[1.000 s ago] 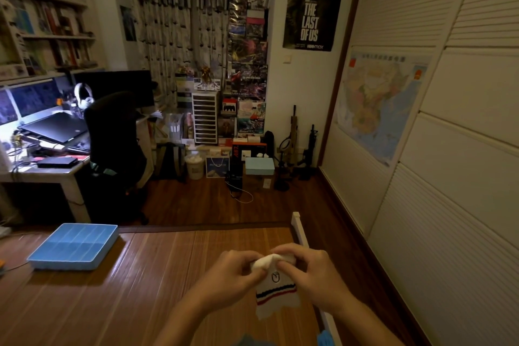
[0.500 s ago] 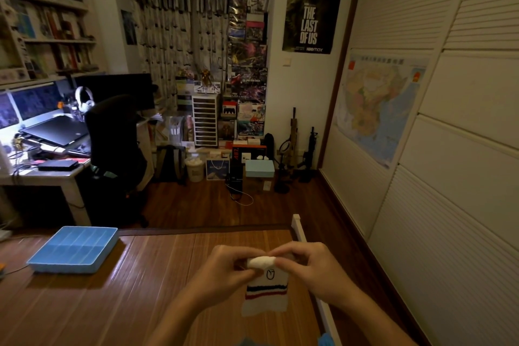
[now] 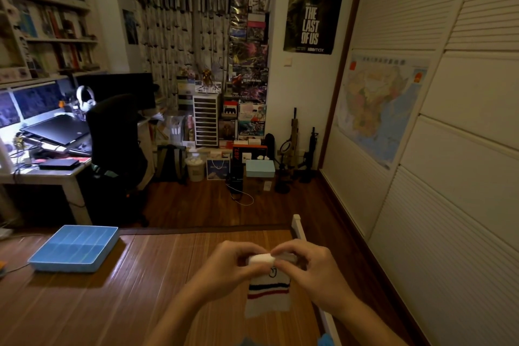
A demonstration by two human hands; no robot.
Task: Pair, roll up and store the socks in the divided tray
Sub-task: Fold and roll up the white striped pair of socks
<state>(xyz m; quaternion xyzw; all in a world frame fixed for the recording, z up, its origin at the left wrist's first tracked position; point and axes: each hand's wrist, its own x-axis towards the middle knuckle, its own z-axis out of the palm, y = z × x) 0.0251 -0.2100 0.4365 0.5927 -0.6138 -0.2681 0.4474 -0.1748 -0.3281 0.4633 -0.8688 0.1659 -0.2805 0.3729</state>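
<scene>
Low in the frame's centre, both hands, left hand (image 3: 224, 267) and right hand (image 3: 311, 270), pinch the white sock (image 3: 268, 286), fingers clamped on its rolled top, probably to tighten the roll.

White navy-and-red-striped sock (image 3: 268, 293); blue tray (image 3: 74, 247)

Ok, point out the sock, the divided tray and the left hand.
sock (image 3: 268, 293): head view, striped hanging part.
divided tray (image 3: 63, 266): head view, front wall.
left hand (image 3: 224, 267): head view, back of the hand.
</scene>
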